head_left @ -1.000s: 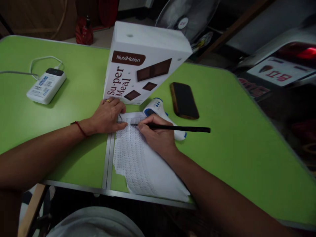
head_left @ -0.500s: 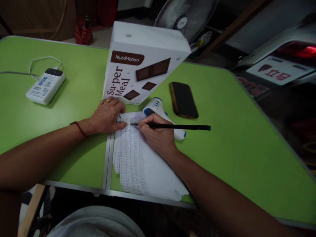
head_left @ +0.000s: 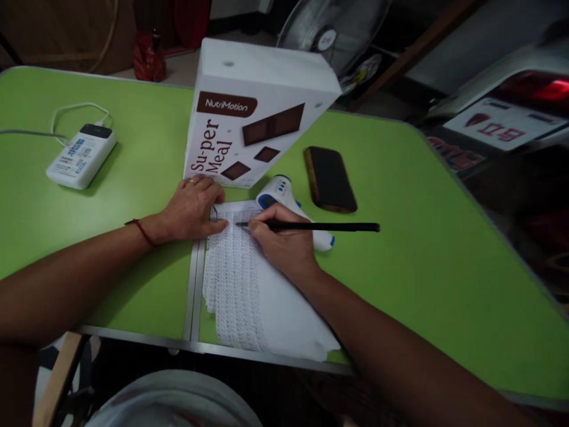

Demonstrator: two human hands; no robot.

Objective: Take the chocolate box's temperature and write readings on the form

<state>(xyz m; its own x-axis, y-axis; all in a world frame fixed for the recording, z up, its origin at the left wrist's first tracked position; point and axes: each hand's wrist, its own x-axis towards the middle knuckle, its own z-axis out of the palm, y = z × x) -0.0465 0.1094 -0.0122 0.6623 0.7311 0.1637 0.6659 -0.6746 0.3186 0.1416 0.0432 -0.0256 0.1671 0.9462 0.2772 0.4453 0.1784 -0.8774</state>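
Note:
A white sheet of paper with a printed grid of small text lies on the green table. My right hand grips a black pen, its tip touching the top part of the sheet. My left hand lies flat on the sheet's upper left corner, fingers apart, holding nothing; it wears a ring and a red wrist cord. A white and blue handheld thermometer lies just behind my right hand.
A white NutriMotion Super Meal box stands behind my hands. A dark phone lies to its right. A white power bank with a cable sits at far left. A metal seam splits the table. A fan stands beyond.
The pen's far end has risen slightly and the view has shifted a little. Both hands stay where they were on the sheet.

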